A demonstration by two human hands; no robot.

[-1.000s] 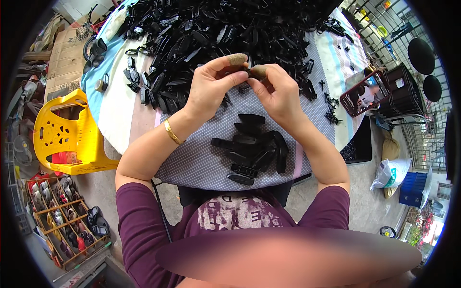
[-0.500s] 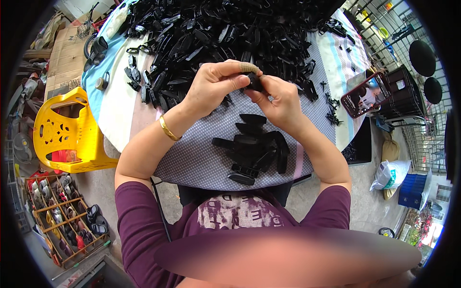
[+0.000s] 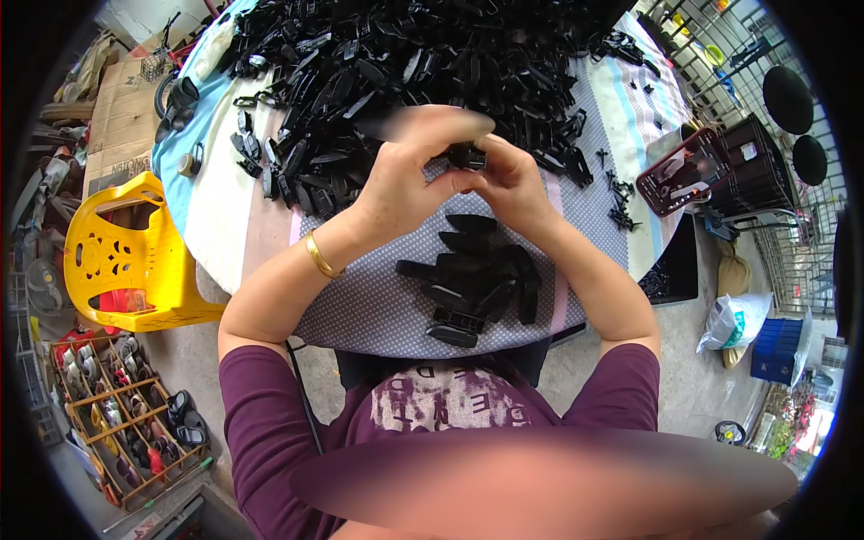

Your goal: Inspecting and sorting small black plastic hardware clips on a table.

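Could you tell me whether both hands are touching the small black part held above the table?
Touching. The head view shows the left hand and right hand both pinching the black part with their fingertips, with no gap visible.

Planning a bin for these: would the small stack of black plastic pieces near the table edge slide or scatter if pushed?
Probably scatter: the small stack lies loose and criss-crossed on the dotted cloth. Each piece looks rigid, glossy and light, so likely slippery, though the cloth may slow sliding.

Parts heap [image 3: 423, 63] behind hands, small pile [image 3: 472, 279] before them, phone [image 3: 677, 171] right
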